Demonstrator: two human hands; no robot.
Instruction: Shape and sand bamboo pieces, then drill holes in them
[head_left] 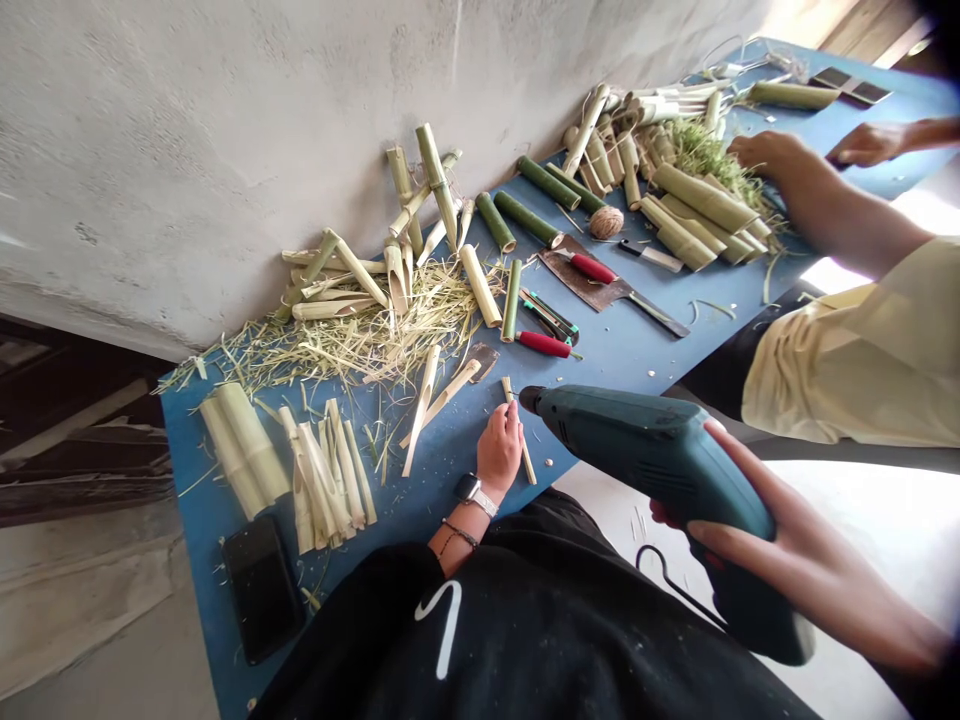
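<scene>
My right hand (pixel 780 540) is wrapped round the grip of a dark teal power drill (pixel 637 440), whose chuck points left. The thin bit reaches to the upper end of a slim bamboo strip (pixel 529 462); whether it touches cannot be made out. My left hand (pixel 500 448), with a watch at the wrist, is closed on that strip and holds it near the table's front edge. Just left of this hand lie two scooped bamboo pieces (pixel 423 410) (pixel 450 395). A red-handled tool (pixel 544 345) and a green-and-black cutter (pixel 551 316) rest beyond it.
A cleaver (pixel 585 275), twine ball (pixel 606 222) and several green bamboo tubes (pixel 529 220) lie further back. Shavings (pixel 360 330) spread along the wall. A phone (pixel 262 590) and split bamboo (pixel 330 480) are at left. Another person's hands (pixel 780 155) work at right. The drill's cord (pixel 675 585) hangs below.
</scene>
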